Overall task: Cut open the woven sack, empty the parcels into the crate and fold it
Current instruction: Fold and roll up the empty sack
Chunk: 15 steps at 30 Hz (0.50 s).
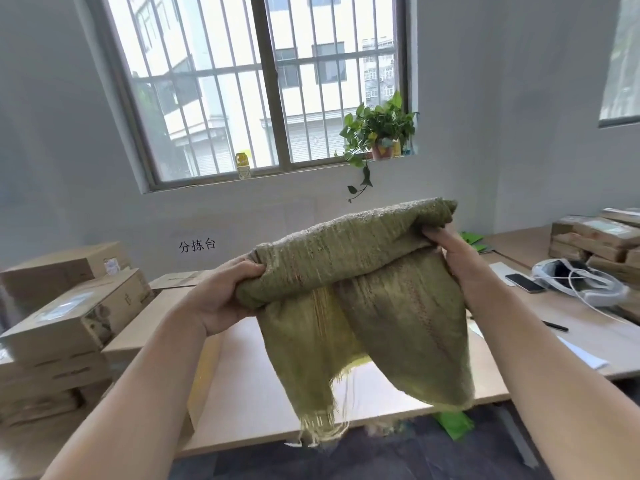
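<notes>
Stacked cardboard boxes [65, 317] stand at the far left, beside a pale wooden table [249, 382]. The left hand [221, 299] is closed around the lower left end of the green woven sack [349, 271], fingers curled over the bunched cloth. The sack is held in the air above the table, its rolled upper part running from lower left up to upper right, while two loose flaps hang down from it with frayed threads at the bottom edge. The right hand [446, 247] clamps the higher right end, so the hands are well apart with the sack stretched between them. Behind, a barred window [263, 84] sits in a grey wall, with a potted plant [381, 133] on its sill. At right, the table carries a phone [524, 283], a white headset [585, 282] with a cable, a pen [554, 326] and more boxes [595, 240].
</notes>
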Each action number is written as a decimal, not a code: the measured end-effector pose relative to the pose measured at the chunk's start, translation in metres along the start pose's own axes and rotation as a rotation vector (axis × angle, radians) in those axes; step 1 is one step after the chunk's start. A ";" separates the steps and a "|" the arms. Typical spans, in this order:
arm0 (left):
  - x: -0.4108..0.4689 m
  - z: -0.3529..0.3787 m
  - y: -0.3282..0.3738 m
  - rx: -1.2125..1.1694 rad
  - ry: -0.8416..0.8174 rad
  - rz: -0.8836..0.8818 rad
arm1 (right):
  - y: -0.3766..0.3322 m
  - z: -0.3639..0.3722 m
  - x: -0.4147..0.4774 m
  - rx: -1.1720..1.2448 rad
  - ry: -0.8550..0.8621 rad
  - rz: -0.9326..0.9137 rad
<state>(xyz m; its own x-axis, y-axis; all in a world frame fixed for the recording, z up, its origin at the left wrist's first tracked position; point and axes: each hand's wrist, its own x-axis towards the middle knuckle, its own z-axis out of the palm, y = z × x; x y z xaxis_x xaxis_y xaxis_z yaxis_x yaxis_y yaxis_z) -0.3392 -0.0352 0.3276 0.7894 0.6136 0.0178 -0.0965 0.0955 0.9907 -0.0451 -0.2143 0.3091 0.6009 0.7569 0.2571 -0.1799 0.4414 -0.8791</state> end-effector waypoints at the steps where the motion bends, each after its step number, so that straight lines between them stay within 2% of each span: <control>1: 0.002 -0.002 0.001 -0.040 0.021 0.046 | 0.001 0.000 -0.004 0.021 -0.047 0.105; 2: 0.003 -0.003 0.003 -0.060 0.055 0.081 | 0.001 0.000 -0.008 0.015 -0.105 0.216; 4: 0.007 -0.002 0.004 -0.006 0.143 0.128 | 0.001 0.001 -0.014 -0.022 -0.224 0.314; 9: 0.012 0.005 -0.002 0.244 0.374 0.207 | 0.007 -0.001 -0.013 0.005 -0.185 0.336; 13: 0.015 -0.003 -0.013 0.680 0.548 0.370 | 0.011 -0.003 -0.008 0.027 -0.268 0.432; 15: 0.016 -0.003 -0.015 0.775 0.585 0.439 | 0.010 0.001 -0.008 -0.076 -0.236 0.454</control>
<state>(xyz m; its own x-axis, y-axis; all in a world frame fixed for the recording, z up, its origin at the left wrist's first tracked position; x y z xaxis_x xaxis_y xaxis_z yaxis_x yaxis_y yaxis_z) -0.3272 -0.0241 0.3127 0.3450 0.7739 0.5310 0.2731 -0.6240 0.7321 -0.0527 -0.2155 0.2990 0.2821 0.9560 -0.0808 -0.3196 0.0142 -0.9474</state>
